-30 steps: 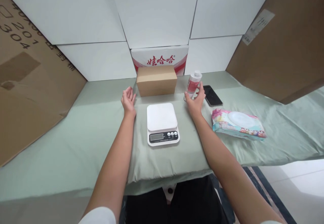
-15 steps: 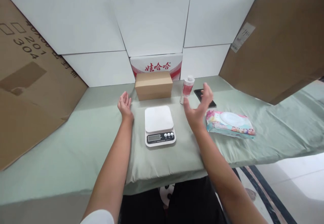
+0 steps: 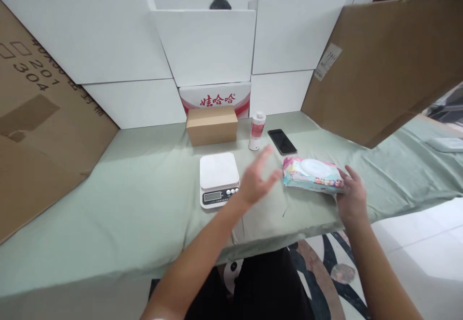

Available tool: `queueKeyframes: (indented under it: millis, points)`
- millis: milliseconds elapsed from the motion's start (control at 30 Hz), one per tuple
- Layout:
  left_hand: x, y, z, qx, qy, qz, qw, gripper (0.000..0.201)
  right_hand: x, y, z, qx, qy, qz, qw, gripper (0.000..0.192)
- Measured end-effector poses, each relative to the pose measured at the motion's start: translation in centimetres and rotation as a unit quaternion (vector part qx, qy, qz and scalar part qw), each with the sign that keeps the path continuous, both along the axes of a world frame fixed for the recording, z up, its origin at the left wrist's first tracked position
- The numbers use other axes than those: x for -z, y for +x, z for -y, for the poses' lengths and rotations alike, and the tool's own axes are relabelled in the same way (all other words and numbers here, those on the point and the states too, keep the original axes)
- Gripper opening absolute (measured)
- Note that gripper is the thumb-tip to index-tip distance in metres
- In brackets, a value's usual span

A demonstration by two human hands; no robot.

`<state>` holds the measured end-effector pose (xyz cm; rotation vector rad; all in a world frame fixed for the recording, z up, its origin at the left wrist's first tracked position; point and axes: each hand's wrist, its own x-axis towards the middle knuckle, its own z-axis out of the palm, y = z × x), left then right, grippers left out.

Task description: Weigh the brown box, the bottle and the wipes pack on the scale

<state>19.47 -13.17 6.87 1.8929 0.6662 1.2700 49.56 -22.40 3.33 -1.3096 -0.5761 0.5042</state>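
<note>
My right hand [image 3: 352, 194] grips the right end of a pack of wet wipes [image 3: 311, 175], which has a white lid and a pink and turquoise wrapper. Slightly blurred, my left hand [image 3: 257, 178] hovers between the wipes and a white kitchen scale [image 3: 219, 173], fingers apart and holding nothing. My left forearm covers the scale's lower right corner. Beyond that hand stands a white bottle with a red label [image 3: 257, 131], upright. A black smartphone [image 3: 282, 141] lies flat behind the wipes.
A small brown carton [image 3: 211, 126] sits at the back, before a white printed box [image 3: 215, 97]. White boxes [image 3: 208, 47] form a wall behind. Large cardboard sheets flank the left [image 3: 43, 132] and right [image 3: 376, 69]. Green cloth [image 3: 137, 204] covers the table.
My right hand has moved right and down from near the bottle to the wipes' right end. My left hand has crossed rightward over the scale. The camera view has shifted slightly right.
</note>
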Motion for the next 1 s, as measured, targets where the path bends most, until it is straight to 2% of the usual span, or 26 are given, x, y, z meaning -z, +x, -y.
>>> queueKeyframes:
  millis: [67,133,200,300,400,467,567,667,767,833,900,1000]
  points:
    - [1.2,5.1,1.3,0.057,-0.132,-0.074,0.987,0.104,0.1,-0.2,-0.9,-0.011,0.004,-0.071,0.997,0.063]
    - [2.5,8.5,1.2,0.092,-0.198,-0.093,0.971,0.129,-0.1,-0.5,-1.6,-0.013,0.022,-0.122,0.992,0.064]
    - [3.5,10.1,0.5,0.107,-0.206,-0.090,0.969,0.137,-0.5,-0.9,-2.0,-0.017,0.037,-0.145,0.989,0.061]
    - [4.0,9.8,-0.5,0.102,-0.166,-0.085,0.977,0.128,-1.2,-2.1,-2.2,-0.015,0.035,-0.152,0.988,0.063]
    - [2.9,7.0,-1.1,0.083,-0.091,-0.072,0.990,0.116,-2.4,-4.8,-2.6,-0.029,0.057,-0.143,0.988,0.066]
    - [1.6,3.9,-1.4,0.058,-0.021,-0.057,0.996,0.114,-3.4,-7.6,-3.3,-0.060,0.087,-0.131,0.986,0.064]
    - [-0.5,-2.5,-2.1,-0.020,0.082,-0.038,0.996,0.108,-4.8,-12.7,-5.7,-0.138,0.124,-0.094,0.978,0.065]
    - [-1.5,-9.3,-3.0,-0.123,0.137,-0.042,0.982,0.104,-5.0,-18.0,-8.9,-0.233,0.150,-0.009,0.961,0.072]
    - [-0.8,-14.7,-3.6,-0.199,0.139,-0.061,0.968,0.107,-3.9,-22.3,-11.4,-0.310,0.147,0.103,0.934,0.077]
    - [0.4,-16.9,-3.6,-0.228,0.118,-0.065,0.964,0.106,-2.8,-24.2,-12.3,-0.351,0.128,0.155,0.915,0.079]
    - [1.7,-17.9,-3.4,-0.250,0.089,-0.061,0.962,0.103,-1.8,-25.1,-12.6,-0.373,0.114,0.174,0.904,0.079]
    - [3.4,-17.8,-2.8,-0.269,0.061,-0.054,0.960,0.101,-0.9,-25.3,-12.5,-0.374,0.114,0.184,0.902,0.079]
